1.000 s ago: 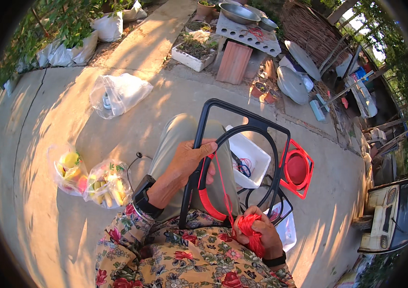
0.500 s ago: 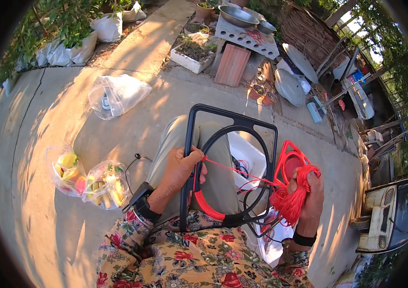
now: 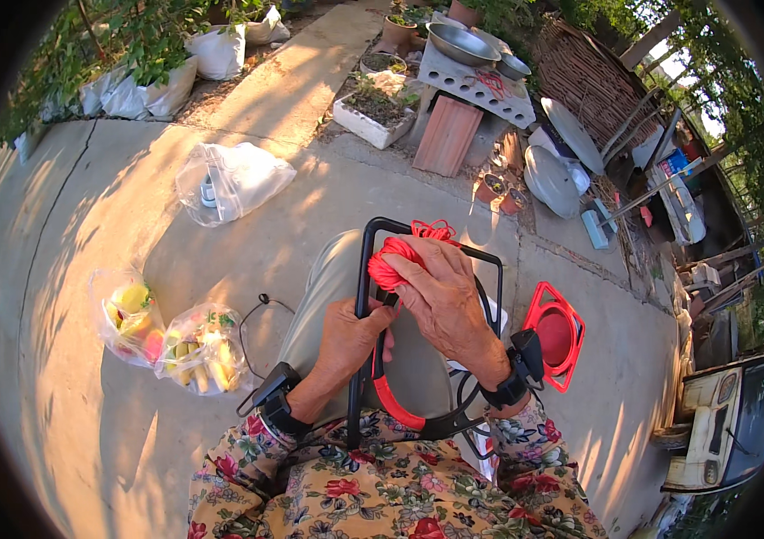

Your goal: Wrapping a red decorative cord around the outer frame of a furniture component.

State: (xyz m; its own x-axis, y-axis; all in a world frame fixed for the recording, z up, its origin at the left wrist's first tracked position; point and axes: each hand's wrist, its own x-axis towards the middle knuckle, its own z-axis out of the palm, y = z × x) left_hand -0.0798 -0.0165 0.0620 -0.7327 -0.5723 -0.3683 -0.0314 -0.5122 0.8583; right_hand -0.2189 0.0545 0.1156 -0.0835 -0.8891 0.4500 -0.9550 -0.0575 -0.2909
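Observation:
Above my lap stands a black frame [image 3: 355,400] with a ring inside it. Red cord [image 3: 395,403] is wound tightly round the lower left stretch of the ring. My left hand [image 3: 353,334] is closed on the left side of the frame and ring, thumb on top. A bundle of red cord [image 3: 391,264] is gripped in my right hand [image 3: 450,301], which reaches over the upper part of the ring. Loose red loops [image 3: 433,231] stick out beyond its fingers. My right hand hides much of the ring and the strand between the hands.
A red frame with a round centre [image 3: 555,334] lies to the right. Two clear bags of fruit [image 3: 128,314] and a white plastic bag [image 3: 252,180] rest on the concrete at left. Far off are a block slab with metal bowls [image 3: 461,45], potted plants and a parked vehicle [image 3: 725,418].
My right hand has carried the red cord bundle from the right of the frame leftward, over the top of the ring. My left hand keeps its grip on the frame.

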